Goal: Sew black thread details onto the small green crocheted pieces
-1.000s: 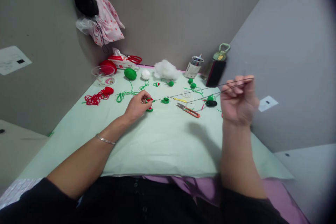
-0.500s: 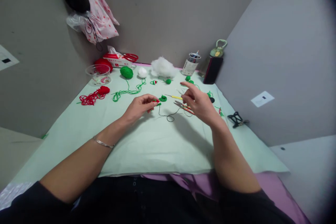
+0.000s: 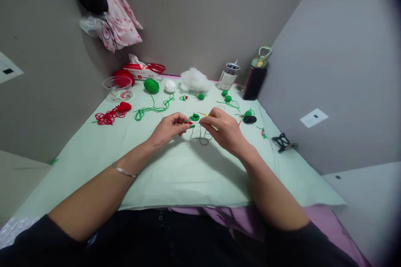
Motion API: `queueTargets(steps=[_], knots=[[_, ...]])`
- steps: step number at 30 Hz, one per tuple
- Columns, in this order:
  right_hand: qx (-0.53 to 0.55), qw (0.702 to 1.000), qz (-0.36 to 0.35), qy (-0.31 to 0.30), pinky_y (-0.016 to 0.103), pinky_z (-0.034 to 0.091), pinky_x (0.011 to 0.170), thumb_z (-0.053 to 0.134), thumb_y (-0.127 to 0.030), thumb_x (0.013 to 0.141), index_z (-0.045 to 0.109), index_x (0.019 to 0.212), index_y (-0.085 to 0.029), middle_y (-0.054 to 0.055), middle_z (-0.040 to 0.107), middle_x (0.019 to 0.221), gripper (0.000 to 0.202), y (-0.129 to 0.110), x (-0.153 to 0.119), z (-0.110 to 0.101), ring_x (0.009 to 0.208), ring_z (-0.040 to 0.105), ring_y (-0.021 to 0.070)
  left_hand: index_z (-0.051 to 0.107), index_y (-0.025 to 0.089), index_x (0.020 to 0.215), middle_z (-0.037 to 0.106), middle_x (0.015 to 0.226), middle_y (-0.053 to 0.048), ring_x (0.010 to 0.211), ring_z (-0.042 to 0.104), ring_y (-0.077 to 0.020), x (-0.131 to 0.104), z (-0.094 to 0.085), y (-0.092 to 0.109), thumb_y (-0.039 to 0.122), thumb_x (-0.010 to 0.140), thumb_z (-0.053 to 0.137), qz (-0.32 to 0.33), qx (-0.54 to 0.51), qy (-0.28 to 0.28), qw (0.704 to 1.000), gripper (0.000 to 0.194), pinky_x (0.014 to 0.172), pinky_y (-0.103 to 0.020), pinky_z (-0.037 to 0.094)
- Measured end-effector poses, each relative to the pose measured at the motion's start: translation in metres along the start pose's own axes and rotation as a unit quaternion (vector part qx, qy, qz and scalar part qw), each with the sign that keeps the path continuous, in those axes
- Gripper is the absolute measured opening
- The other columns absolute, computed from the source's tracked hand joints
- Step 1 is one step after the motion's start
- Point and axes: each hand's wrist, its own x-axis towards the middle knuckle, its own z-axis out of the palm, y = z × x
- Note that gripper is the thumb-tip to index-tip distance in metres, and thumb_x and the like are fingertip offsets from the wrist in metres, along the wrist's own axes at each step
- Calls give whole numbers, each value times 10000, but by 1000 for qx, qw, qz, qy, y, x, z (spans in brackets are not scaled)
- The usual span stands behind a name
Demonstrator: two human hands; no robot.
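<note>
L hand (image 3: 169, 130) pinches a small red-and-green piece (image 3: 191, 123) over the tabletop (image 3: 188, 179), near the middle; R hand (image 3: 222, 128) has its grip closed on a thin item, prob. a needle but too small to be sure, beside the piece. Dark thread (image 3: 204, 144) hangs in loops btwn the hands: it could knot if pulled fast, as the loops cross; L fingers, being so close, could get pricked. A green crocheted ring (image 3: 194, 117) lies just behind, w/ a yellow tool (image 3: 206, 114) partly hidden by R hand; either could snag thread. Farther back: green yarn ball (image 3: 151, 86), white stuffing (image 3: 194, 80).
</note>
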Motion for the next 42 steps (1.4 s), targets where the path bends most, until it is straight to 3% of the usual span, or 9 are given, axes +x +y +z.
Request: queueTargets(steps=[13, 18, 25, 32, 42], knots=[[-28, 999, -4, -37, 285, 340, 625, 487, -166, 974, 681, 858, -195, 54, 541, 820, 227, -2, -1, -2, 753, 493, 164, 677, 175, 903, 613, 722, 11, 638, 546, -120, 0, 0, -1, 383, 788, 743, -5, 5, 4, 1000, 247, 660, -268, 429], [-15, 999, -9, -46, 287, 342, 630, 483, -162, 975, 677, 843, -199, 50, 525, 800, 238, 1, -2, 0, 753, 487, 169, 690, 170, 954, 648, 788, -13, 695, 584, -136, 1, -5, 0, 387, 814, 719, -8, -4, -38, 999, 260, 721, -286, 458], [98, 994, 18, -35, 275, 382, 648, 575, -189, 952, 722, 902, -222, 25, 550, 814, 159, 7, -1, -7, 711, 518, 139, 713, 171, 984, 700, 907, -48, 753, 632, -142, 2, -11, 5, 368, 806, 742, -22, -57, -93, 994, 266, 788, -307, 498], [256, 962, 73, -57, 270, 398, 632, 673, -247, 906, 747, 883, -219, 1, 532, 772, 82, 7, 2, -10, 696, 517, 128, 730, 182, 983, 691, 889, -36, 746, 632, -123, -2, -11, 9, 310, 824, 729, -32, -113, -131, 984, 203, 795, -299, 511], [272, 957, 73, -68, 270, 372, 622, 633, -230, 929, 760, 949, -222, 0, 520, 778, 129, 3, 1, -14, 691, 490, 122, 751, 179, 1015, 730, 953, -63, 774, 658, -143, -2, -11, 12, 326, 807, 761, -44, -129, -121, 983, 254, 835, -329, 523]])
